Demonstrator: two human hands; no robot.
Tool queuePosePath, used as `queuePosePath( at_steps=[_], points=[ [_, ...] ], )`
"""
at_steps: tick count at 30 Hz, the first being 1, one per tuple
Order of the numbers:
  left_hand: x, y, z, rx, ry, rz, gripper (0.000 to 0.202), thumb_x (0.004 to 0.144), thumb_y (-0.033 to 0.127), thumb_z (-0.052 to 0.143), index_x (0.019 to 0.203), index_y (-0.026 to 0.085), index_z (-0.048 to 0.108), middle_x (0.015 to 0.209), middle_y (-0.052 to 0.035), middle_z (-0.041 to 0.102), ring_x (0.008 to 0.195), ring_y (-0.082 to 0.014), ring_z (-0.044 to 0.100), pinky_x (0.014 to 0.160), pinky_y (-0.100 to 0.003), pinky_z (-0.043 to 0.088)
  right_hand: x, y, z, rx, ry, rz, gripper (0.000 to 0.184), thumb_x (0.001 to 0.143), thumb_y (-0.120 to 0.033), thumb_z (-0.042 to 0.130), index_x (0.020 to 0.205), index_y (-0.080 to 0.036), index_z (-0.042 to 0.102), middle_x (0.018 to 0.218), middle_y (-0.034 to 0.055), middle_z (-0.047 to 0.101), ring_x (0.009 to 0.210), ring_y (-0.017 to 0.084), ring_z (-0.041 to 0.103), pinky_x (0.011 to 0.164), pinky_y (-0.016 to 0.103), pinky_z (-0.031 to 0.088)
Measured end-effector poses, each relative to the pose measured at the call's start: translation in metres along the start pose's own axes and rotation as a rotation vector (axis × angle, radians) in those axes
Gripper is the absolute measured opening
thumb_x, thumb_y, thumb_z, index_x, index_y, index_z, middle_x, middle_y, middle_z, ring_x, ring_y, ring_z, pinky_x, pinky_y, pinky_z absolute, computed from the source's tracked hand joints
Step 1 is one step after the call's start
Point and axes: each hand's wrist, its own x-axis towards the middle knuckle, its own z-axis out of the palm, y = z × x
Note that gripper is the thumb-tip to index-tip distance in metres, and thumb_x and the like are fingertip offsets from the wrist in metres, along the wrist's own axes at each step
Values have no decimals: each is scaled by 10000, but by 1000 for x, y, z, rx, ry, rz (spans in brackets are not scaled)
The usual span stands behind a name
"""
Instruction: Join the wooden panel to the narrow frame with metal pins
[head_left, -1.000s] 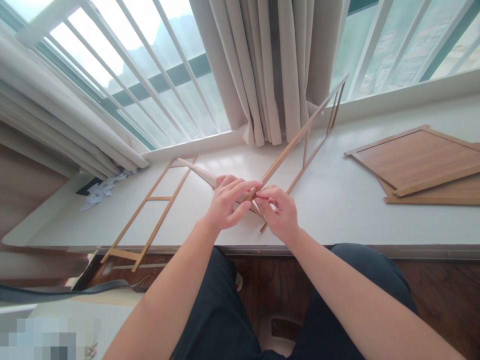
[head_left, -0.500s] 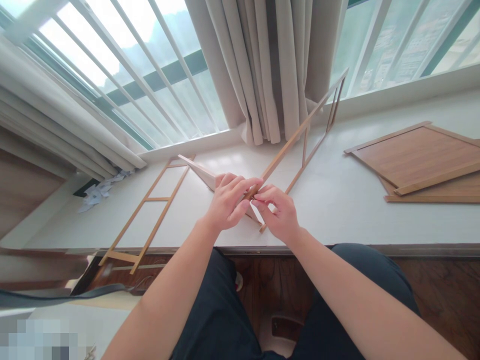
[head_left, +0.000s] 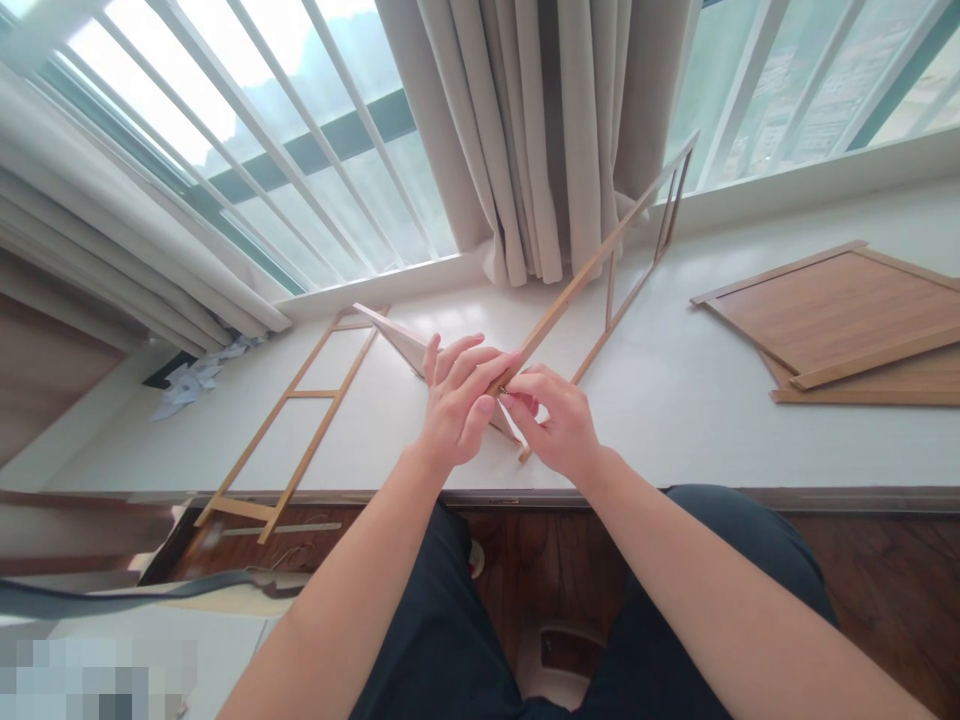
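Wooden frame (head_left: 574,290) tilts up off white surface (head_left: 675,400), center, near end at hands. Left hand (head_left: 459,405) grips that end, thumb and index, other fingers fanned. Right hand (head_left: 555,418) curled, pinching small metal piece (head_left: 503,391) against it. Ladder-like frame (head_left: 313,394) left, brown panels (head_left: 840,315) right.
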Motion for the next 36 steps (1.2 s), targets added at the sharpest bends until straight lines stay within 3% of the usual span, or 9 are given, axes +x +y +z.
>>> queuePosePath(
  at_steps=[4,10,14,18,21,27,31,36],
  points=[
    [-2,1,2,38,-4,-24,611,1076,437,181,1395,235,661,1266,-81,702,1423,-259,493,1334,-507,97,4,-5,-1,-49,-3,5,148,1045,-251,580,898,-239,597,803,-1,579,662,129,531,645,290,456],
    [-2,3,3,11,27,-1,564,1081,401,217,1392,236,657,1245,-75,710,1414,-255,509,1338,-522,75,4,-3,-3,-108,-10,52,380,1058,-386,573,719,-227,506,624,-31,495,587,125,476,594,291,388],
    [-2,3,3,23,16,-24,568,1080,409,213,1389,238,658,1246,-74,709,1420,-252,510,1342,-518,68,-2,-1,-3,-64,9,121,190,1000,-401,657,920,-246,579,694,-38,595,588,122,538,596,277,445],
    [-2,4,2,19,1,-22,560,1082,409,219,1402,247,650,1235,-68,711,1415,-250,516,1343,-518,62,-4,-1,-1,-48,-10,66,112,1006,-306,630,1103,-262,593,749,-39,653,603,120,570,619,265,480],
    [-2,4,2,-6,10,-14,534,1084,386,243,1413,248,641,1234,-66,713,1386,-251,535,1339,-529,65,0,-1,-1,-78,-19,30,80,1036,-303,589,1002,-245,632,734,-28,659,590,116,552,627,262,472],
    [-2,6,1,0,-8,1,533,1080,395,260,1424,245,639,1171,-66,714,1298,-250,580,1339,-532,75,4,-2,-4,-159,-2,80,437,1024,-463,624,671,-222,534,589,-30,526,558,122,491,572,288,393],
    [-2,8,1,1,-16,-3,542,1080,400,251,1441,255,628,1181,-65,711,1284,-251,583,1338,-532,86,2,-3,-5,-79,1,152,322,987,-477,664,788,-236,588,624,-36,582,548,119,527,578,278,446],
    [-1,6,-1,36,-20,7,552,1078,417,247,1426,253,644,1157,-68,703,1299,-250,571,1337,-523,84,-2,-3,-5,-26,-7,158,126,954,-364,665,961,-260,593,684,-49,623,567,119,560,595,269,485]
  ],
)
